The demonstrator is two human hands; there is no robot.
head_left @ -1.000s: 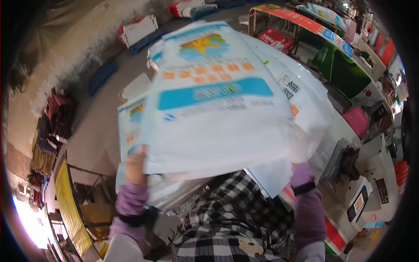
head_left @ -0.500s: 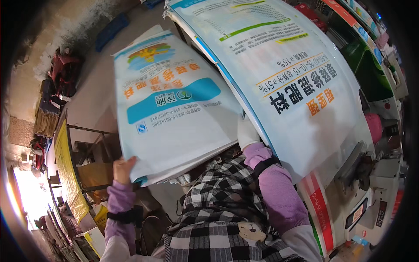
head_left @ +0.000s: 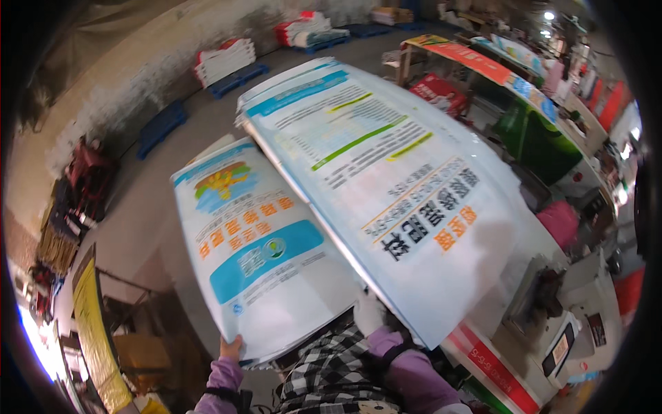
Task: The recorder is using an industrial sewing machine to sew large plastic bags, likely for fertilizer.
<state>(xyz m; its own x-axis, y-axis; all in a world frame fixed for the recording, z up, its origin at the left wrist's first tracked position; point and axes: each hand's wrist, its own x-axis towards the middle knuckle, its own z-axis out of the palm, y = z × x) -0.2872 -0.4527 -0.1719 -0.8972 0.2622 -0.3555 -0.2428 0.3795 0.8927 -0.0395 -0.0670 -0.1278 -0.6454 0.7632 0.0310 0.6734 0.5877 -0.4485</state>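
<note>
A smaller pile of flat white printed sacks [head_left: 321,279], with a blue band and orange print, lies in front of me. My bare left hand [head_left: 232,349] closes on its near left corner, thumb on top. My right hand [head_left: 369,312], in a whitish glove, is at the pile's near right corner, against the edge of the second pile; its fingertips are hidden. That second, larger pile of white sacks [head_left: 476,283], with black, orange and green print, stands higher on the right and overlaps the smaller pile's right side.
On the right stand a pale machine [head_left: 586,310] with a small screen and a red-and-white printed sheet [head_left: 493,369]. A yellow-covered frame [head_left: 93,331] is at the left. Blue pallets [head_left: 162,130] lie along the far wall, some bearing stacked white bundles [head_left: 226,62].
The view has tilted up, so both piles and my hands sit lower in the picture and more of the far wall shows. My hands stay at the same corners of the smaller pile.
</note>
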